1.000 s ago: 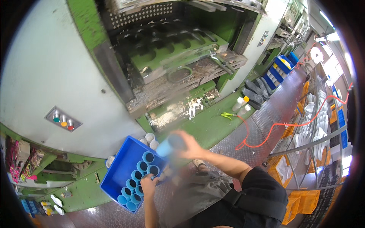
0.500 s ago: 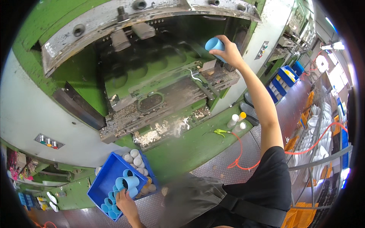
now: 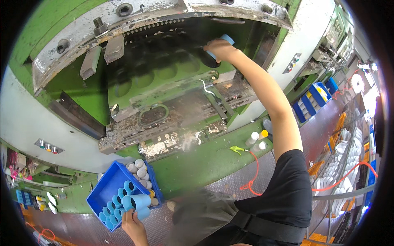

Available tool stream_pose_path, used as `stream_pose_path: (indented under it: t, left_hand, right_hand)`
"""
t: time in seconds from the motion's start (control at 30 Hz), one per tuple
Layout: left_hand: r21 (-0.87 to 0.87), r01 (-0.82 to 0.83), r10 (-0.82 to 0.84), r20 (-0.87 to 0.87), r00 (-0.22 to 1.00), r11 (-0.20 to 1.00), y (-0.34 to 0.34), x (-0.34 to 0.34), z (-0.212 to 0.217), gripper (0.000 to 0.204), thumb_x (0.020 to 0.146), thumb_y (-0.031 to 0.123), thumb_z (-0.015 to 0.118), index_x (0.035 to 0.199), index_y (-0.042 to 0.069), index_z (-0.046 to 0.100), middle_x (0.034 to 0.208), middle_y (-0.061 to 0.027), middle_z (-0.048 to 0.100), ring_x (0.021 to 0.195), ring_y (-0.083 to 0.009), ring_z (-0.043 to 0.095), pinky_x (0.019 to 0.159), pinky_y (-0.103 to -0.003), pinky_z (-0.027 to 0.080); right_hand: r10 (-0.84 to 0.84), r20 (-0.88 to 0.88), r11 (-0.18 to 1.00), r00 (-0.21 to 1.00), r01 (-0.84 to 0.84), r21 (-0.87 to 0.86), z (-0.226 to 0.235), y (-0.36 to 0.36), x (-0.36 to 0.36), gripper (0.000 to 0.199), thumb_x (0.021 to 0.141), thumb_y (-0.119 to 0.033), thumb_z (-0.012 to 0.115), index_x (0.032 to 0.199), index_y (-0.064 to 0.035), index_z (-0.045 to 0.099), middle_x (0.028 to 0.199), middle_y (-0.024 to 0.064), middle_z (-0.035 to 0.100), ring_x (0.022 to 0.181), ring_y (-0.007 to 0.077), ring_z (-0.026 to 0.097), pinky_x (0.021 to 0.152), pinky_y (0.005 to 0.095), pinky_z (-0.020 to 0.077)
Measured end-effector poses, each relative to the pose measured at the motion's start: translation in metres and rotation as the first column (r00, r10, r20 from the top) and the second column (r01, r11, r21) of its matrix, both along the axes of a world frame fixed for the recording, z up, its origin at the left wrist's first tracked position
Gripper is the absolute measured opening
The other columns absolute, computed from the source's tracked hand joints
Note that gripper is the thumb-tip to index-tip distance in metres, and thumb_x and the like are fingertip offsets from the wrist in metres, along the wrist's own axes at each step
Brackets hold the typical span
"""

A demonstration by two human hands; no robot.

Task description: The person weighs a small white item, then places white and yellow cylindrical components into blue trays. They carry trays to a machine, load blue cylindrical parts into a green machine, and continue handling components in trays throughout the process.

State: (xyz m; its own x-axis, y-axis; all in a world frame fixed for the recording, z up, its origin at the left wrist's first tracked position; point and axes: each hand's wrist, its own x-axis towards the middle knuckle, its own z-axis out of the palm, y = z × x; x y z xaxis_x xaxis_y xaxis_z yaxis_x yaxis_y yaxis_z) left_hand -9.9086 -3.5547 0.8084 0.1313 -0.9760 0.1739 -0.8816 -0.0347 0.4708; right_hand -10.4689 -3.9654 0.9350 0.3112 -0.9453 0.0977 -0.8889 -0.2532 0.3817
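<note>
My right hand [image 3: 222, 50] reaches into the green press and grips a light-blue cup [image 3: 227, 39], mouth turned down over a round hollow at the right end of the green mould [image 3: 164, 74]. My fingers hide much of that cup. At the lower left my left hand [image 3: 133, 226] pinches another light-blue cup [image 3: 142, 201], tilted, with something dark inside. It is above a blue bin [image 3: 97, 192] that holds several more light-blue cups [image 3: 117, 200] with dark contents.
White and yellowish rounded pieces [image 3: 140, 172] fill a second blue bin beside the first. Pale scraps [image 3: 158, 146] litter the press's front ledge. A yellow-green air gun [image 3: 238, 150] with an orange hose [image 3: 257, 176] and small bottles [image 3: 252, 138] rest on the green platform.
My right hand has moved left and deeper into the press, tipping its cup over onto the mould. The left hand still holds its cup by the bin. The whole view has shifted slightly.
</note>
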Motion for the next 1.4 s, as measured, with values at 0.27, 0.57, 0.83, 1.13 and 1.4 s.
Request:
stream_pose_path:
  t: [0.27,0.57,0.83,1.13,1.4]
  left_hand:
    - [-0.092,0.179,-0.183,-0.028,0.983,0.979,-0.029,-0.037,0.058,0.009,0.089,0.003,0.064,0.096,-0.004,0.065,0.082,-0.0212,0.061,0.072,-0.0412,0.059,0.063,-0.046,0.043]
    - [-0.295,0.439,-0.511,-0.242,0.825,0.849,-0.107,-0.109,0.161,0.011,0.088,0.0,0.064,0.097,-0.005,0.067,0.081,-0.0177,0.065,0.066,-0.03,0.061,0.063,-0.036,0.047]
    - [-0.278,0.759,-0.794,-0.023,0.608,0.589,-0.129,-0.155,0.16,0.075,0.078,-0.011,0.056,0.15,0.01,0.048,0.08,-0.0145,0.062,0.073,-0.0305,0.06,0.07,-0.041,0.05]
    - [-0.259,0.523,-0.556,-0.068,0.829,0.812,-0.099,-0.118,0.101,0.072,0.084,-0.006,0.066,0.152,0.002,0.04,0.092,-0.0187,0.065,0.08,-0.035,0.061,0.073,-0.042,0.05]
    - [-0.22,0.349,-0.375,-0.09,0.923,0.911,-0.088,-0.09,0.094,0.071,0.086,-0.008,0.063,0.152,0.003,0.039,0.096,-0.0199,0.063,0.085,-0.037,0.06,0.077,-0.043,0.049]
  right_hand:
    - [0.114,-0.016,0.925,0.993,-0.112,-0.363,-0.013,-0.049,0.016,0.068,0.063,-0.012,0.086,0.126,-0.0119,0.064,0.117,0.0113,0.066,0.115,0.0331,0.061,0.094,0.0404,0.0532]
    - [0.405,0.814,0.573,0.415,-0.81,0.128,0.013,0.215,0.152,0.08,0.071,-0.024,0.086,0.14,-0.0021,0.052,0.132,0.0222,0.061,0.119,0.0389,0.061,0.099,0.0466,0.0507]
    - [0.25,0.915,0.793,0.318,-0.61,-0.005,0.034,0.219,0.121,0.081,0.073,-0.019,0.088,0.143,-0.0044,0.05,0.133,0.0154,0.063,0.122,0.0276,0.061,0.105,0.0407,0.0474]
    - [0.246,0.388,0.969,0.888,-0.213,-0.127,0.018,0.056,0.054,0.069,0.067,-0.004,0.083,0.132,-0.014,0.061,0.13,0.0151,0.063,0.123,0.0345,0.058,0.109,0.0446,0.0461]
    - [0.32,-0.154,0.885,0.935,-0.353,-0.304,-0.008,-0.022,0.066,0.048,0.078,-0.001,0.065,0.122,-0.0201,0.066,0.129,0.0094,0.06,0.126,0.0317,0.056,0.118,0.044,0.0383]
